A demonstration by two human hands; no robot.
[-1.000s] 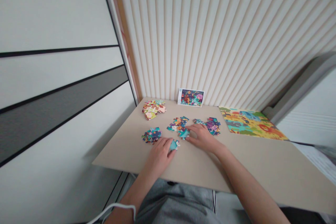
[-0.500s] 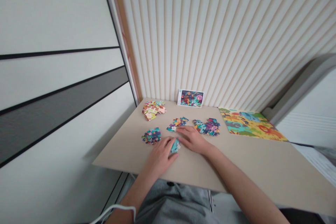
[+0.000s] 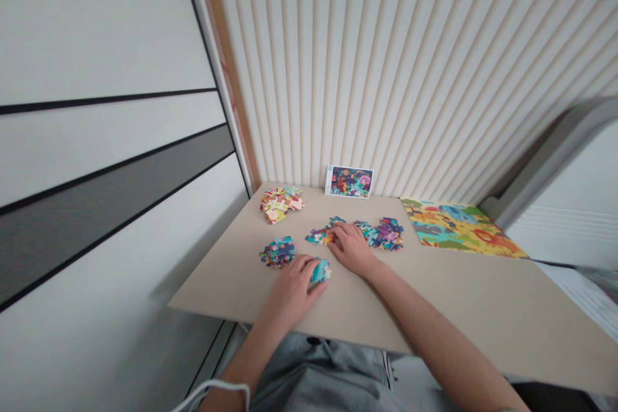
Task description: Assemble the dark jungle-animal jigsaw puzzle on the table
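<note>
In the head view, the left hand [image 3: 293, 283] lies below the centre of the frame, its fingers slightly bent and close together, with the thumb set apart; they touch the turquoise puzzle pieces [image 3: 320, 271] on the table [image 3: 232, 277]. Whether they grip them I cannot tell. The right hand [image 3: 351, 246], further up and to the right, has curled fingers over the orange and blue pieces [image 3: 316, 235]; whether one is pinched is too small to tell. Just right of that hand lies the purple and teal cluster [image 3: 389, 234]. The dark blue pile [image 3: 279, 251] sits left of the left hand, the pink and yellow pile [image 3: 280, 203] above it. A picture card [image 3: 349, 181] stands upright at the table's far edge, and a yellow animal picture [image 3: 461, 226] lies flat at right.
</note>
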